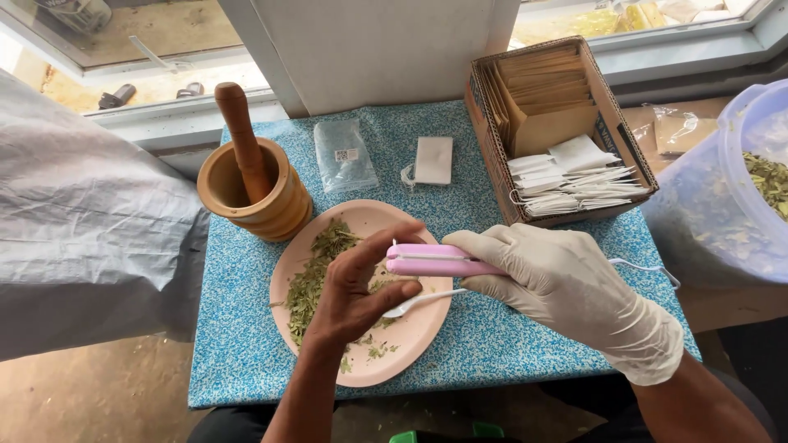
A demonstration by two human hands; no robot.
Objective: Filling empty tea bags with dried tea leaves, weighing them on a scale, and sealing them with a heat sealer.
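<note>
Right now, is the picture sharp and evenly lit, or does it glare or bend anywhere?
Head view: soft daylight, the hands and the pink plate sharp, with faint shadows only; the window sill at top left is washed out bright; the wide lens bows the edges, and the plastic tub at right looks stretched.

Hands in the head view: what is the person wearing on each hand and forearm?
The right hand wears a thin, whitish disposable glove, wrinkled and loose, ending in a bunched cuff at the wrist. The left hand is bare, with no glove. Both forearms are bare: no sleeves, watch or bracelet show.
</note>
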